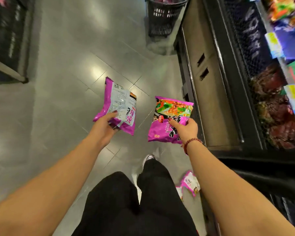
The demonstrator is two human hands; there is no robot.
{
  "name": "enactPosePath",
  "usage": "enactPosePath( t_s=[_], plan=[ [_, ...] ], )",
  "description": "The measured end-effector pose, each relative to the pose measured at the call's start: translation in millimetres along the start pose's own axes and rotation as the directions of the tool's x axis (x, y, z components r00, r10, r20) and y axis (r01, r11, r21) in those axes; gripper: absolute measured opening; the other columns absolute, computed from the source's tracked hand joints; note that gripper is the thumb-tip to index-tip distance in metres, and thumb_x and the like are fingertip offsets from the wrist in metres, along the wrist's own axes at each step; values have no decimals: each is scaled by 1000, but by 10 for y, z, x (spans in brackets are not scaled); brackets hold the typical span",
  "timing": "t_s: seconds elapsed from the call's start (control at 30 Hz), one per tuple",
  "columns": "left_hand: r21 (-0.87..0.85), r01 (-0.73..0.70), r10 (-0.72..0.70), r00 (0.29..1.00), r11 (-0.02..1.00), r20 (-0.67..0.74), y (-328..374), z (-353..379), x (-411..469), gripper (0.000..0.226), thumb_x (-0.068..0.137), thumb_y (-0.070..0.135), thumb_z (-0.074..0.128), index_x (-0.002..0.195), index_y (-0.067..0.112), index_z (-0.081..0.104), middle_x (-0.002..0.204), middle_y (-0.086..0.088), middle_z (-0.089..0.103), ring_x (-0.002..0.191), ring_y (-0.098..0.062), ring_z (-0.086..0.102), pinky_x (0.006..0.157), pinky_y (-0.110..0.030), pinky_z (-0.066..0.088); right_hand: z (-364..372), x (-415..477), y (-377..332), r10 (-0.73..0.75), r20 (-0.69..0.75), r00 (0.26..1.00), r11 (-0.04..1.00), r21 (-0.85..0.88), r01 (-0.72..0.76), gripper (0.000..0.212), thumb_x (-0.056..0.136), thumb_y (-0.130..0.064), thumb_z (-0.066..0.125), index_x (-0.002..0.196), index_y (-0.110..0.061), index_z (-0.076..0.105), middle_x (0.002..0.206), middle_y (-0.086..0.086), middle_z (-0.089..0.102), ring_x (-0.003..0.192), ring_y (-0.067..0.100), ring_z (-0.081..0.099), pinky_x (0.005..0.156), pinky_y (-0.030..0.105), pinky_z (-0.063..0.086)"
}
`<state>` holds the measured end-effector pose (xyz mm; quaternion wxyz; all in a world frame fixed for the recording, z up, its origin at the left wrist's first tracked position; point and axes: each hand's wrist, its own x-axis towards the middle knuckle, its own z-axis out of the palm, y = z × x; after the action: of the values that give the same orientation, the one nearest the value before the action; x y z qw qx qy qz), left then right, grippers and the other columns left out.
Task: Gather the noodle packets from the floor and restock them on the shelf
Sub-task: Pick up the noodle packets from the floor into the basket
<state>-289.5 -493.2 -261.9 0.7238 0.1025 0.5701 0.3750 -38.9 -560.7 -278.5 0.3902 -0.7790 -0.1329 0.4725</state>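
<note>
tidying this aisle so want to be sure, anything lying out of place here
Yes. One pink noodle packet lies on the floor beside the person's right leg, near the shelf base, not yet picked up. The left hand grips a second packet, the right hand a third packet.

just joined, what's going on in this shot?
A person stands in a shop aisle with a purple noodle packet in each hand. The left hand holds the back-up packet. The right hand holds the front-up packet, nearer the shelf. A third packet lies on the floor by their feet, not yet picked up.
</note>
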Motion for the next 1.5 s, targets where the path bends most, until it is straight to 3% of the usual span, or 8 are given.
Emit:
enactPosePath(
  t_s=[0.17, 0.47, 0.7, 1.07, 1.2, 1.27, 1.4, 1.5],
  plan=[
    [15, -27, 27, 1000, 1000, 9, 608, 490, 493, 22, 93, 3, 52, 112, 12, 59, 106, -7, 68, 97, -21, 65, 78, -35, 54, 232, 638, -824, -33, 28, 999, 999, 20, 32, 38, 76, -17, 81, 107, -8, 60, 97, 8, 71, 83, 22, 71, 64, 33, 59],
    [36, -46, 44, 998, 998, 41, 1992, 1126, 1781, 17, 91, 2, 52, 102, 12, 61, 107, -9, 67, 103, -25, 62, 97, -43, 48, 1097, 1775, -2081, -60, 2, 998, 998, 26, 59, 53, 73, -27, 83, 114, -9, 56, 102, 8, 68, 82, 22, 71, 52, 26, 54],
    [95, -57, 51, 996, 994, 69, 3294, 1703, 2748, 14, 90, 2, 55, 99, 10, 61, 100, -11, 65, 94, -25, 62, 87, -42, 52, 1720, 2486, -3120, -40, -20, 999, 998, 53, 41, 46, 75, -24, 81, 111, -11, 57, 96, 4, 69, 75, 17, 70, 50, 23, 52],
    [34, -55, 52, 994, 998, 95, 4355, 3013, 4175, 18, 90, 4, 55, 104, 13, 62, 106, -9, 66, 94, -23, 64, 77, -37, 55, 1955, 4145, -4596, -52, -64, 997, 992, 110, 59, 45, 75, -22, 82, 112, -10, 59, 101, 7, 71, 85, 22, 71, 64, 31, 57],
    [27, -32, 31, 998, 999, 53, 4673, 3556, 4662, 24, 90, 5, 56, 113, 11, 59, 119, -13, 61, 103, -26, 62, 75, -37, 57, 1929, 4806, -5160, -6, -64, 998, 991, 134, 14, 31, 74, -20, 82, 97, -16, 62, 99, 7, 72, 89, 25, 70, 80, 45, 58],
    [14, -36, 35, 998, 999, 49, 4835, 3790, 4879, 27, 90, 6, 57, 117, 8, 58, 119, -13, 60, 102, -26, 62, 70, -36, 58, 1936, 5107, -5430, 15, -69, 998, 990, 139, -5, 42, 65, -28, 87, 98, -15, 64, 98, 7, 72, 90, 27, 70, 83, 50, 57],
    [31, -26, 24, 997, 999, 68, 5162, 4233, 5262, 18, 90, 6, 58, 108, 8, 60, 119, -15, 62, 99, -24, 65, 79, -38, 59, 2005, 5768, -5808, -9, -110, 994, 990, 137, 25, 99, 29, -55, 83, 115, -9, 61, 107, 8, 69, 96, 27, 67, 87, 50, 55],
    [49, -15, 12, 998, 999, 62, 5389, 4520, 5607, 16, 90, 7, 58, 106, 10, 60, 119, -13, 64, 108, -26, 63, 82, -38, 57, 2125, 5979, -6188, 20, -74, 997, 988, 155, -8, 87, 46, -44, 89, 119, -10, 57, 112, 7, 67, 101, 27, 65, 90, 50, 54]
  ],
)
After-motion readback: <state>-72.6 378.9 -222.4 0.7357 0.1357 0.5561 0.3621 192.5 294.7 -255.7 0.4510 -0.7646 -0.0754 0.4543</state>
